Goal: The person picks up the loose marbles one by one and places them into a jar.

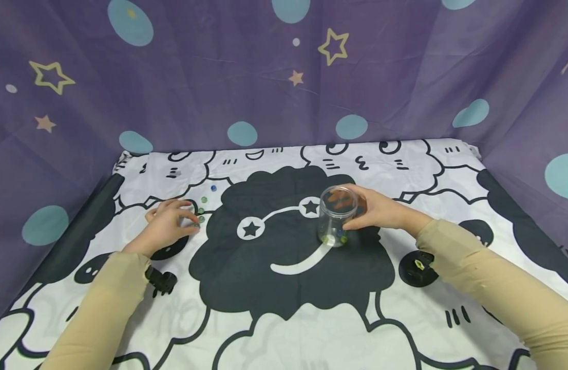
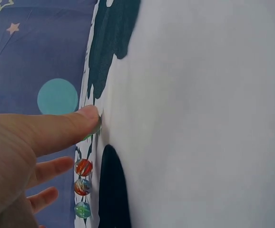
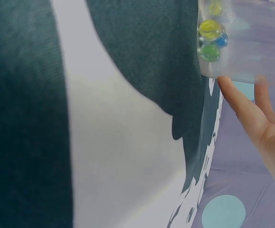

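My left hand [image 1: 166, 224] is at the near end of a short line of glass marbles on the patterned cloth. Its thumb and index finger flank the nearest marble, a greenish one [image 2: 95, 129] partly hidden by the thumb in the left wrist view. Beyond it sit an orange-red marble [image 2: 83, 167], a mixed-colour one [image 2: 82, 186] and a green one [image 2: 82, 210]. A blue marble [image 1: 213, 188] marks the far end. My right hand [image 1: 374, 208] grips a clear lidless jar [image 1: 332, 218] from its right side, with several yellow, green and blue marbles [image 3: 210, 29] at its bottom.
The cloth [image 1: 311, 334] is white and black with cartoon sheep and covers the whole table. Behind and beside it hangs a purple curtain [image 1: 196, 77] with stars and blue spots. A black wrist device [image 1: 161, 281] sits at my left cuff.
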Available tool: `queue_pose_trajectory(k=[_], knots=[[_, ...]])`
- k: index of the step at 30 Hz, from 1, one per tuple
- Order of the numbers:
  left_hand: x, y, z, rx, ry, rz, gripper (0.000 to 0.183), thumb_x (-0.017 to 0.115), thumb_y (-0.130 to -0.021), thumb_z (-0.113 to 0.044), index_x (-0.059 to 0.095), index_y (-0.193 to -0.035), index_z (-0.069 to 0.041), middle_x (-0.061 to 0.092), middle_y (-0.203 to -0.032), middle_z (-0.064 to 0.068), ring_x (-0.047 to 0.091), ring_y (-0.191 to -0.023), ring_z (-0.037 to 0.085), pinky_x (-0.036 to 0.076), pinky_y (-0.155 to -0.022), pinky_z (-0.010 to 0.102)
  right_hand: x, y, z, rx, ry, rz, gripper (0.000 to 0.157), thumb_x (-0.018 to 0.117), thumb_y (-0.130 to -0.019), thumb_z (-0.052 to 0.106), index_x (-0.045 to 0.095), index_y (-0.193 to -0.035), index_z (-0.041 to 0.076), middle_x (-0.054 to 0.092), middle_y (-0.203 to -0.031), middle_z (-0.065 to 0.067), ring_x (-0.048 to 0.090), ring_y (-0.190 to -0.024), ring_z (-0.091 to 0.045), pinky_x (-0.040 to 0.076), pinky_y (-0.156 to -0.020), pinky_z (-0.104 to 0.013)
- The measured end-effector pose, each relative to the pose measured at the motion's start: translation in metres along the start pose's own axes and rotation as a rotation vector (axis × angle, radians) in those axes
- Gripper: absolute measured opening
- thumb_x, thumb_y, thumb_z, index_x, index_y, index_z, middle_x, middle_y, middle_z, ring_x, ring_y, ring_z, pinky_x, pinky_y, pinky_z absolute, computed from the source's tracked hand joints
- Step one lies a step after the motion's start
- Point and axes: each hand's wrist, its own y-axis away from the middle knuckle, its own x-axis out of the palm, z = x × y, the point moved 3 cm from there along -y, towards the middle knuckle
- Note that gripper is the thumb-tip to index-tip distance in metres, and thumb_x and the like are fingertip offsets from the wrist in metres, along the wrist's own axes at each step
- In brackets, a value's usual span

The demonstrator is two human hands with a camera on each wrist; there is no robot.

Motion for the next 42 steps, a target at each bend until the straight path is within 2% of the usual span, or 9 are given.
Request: queue_pose_trajectory(k=[9, 19, 29, 42], knots=[[0.002, 0.0, 0.007, -0.034, -0.007, 0.029, 0.014, 0.074, -0.08, -0.019, 0.074, -0.091, -0.009, 0.037, -0.142, 0.027, 0.017, -0.132, 0.053, 0.002, -0.094, 0.071, 0.0, 0.0, -0.001, -0.001, -0.014, -0.002, 0.078, 0.076, -0.078, 0.004, 0.035, -0.143, 0.007, 0.045, -0.139, -0.018, 0.046, -0.127, -0.038, 0.05, -0.092, -0.037], [0.002, 0.003, 0.006, -0.026, 0.005, 0.021, 0.014, 0.074, -0.081, -0.017, 0.073, -0.091, -0.009, 0.037, -0.142, 0.028, 0.017, -0.131, 0.054, 0.002, -0.094, 0.07, 0.001, 0.001, -0.001, -0.009, -0.036, 0.003, 0.077, 0.076, -0.078, 0.003, 0.034, -0.143, 0.005, 0.043, -0.139, -0.02, 0.045, -0.128, -0.04, 0.05, -0.091, -0.037], [0.0, 0.005, 0.005, 0.003, 0.025, -0.011, 0.013, 0.076, -0.079, -0.019, 0.074, -0.088, -0.01, 0.039, -0.139, 0.029, 0.019, -0.13, 0.055, 0.004, -0.092, 0.071, 0.001, 0.0, -0.001, -0.011, -0.02, 0.003, 0.077, 0.076, -0.078, 0.004, 0.034, -0.143, 0.006, 0.044, -0.139, -0.02, 0.045, -0.127, -0.039, 0.05, -0.091, -0.037], [-0.012, 0.009, -0.001, -0.025, 0.014, -0.058, 0.014, 0.075, -0.08, -0.018, 0.074, -0.09, -0.009, 0.037, -0.141, 0.028, 0.018, -0.131, 0.054, 0.004, -0.093, 0.071, 0.0, -0.001, 0.0, -0.017, 0.004, 0.006, 0.077, 0.076, -0.078, 0.004, 0.035, -0.143, 0.006, 0.046, -0.138, -0.019, 0.047, -0.126, -0.038, 0.048, -0.094, -0.037]])
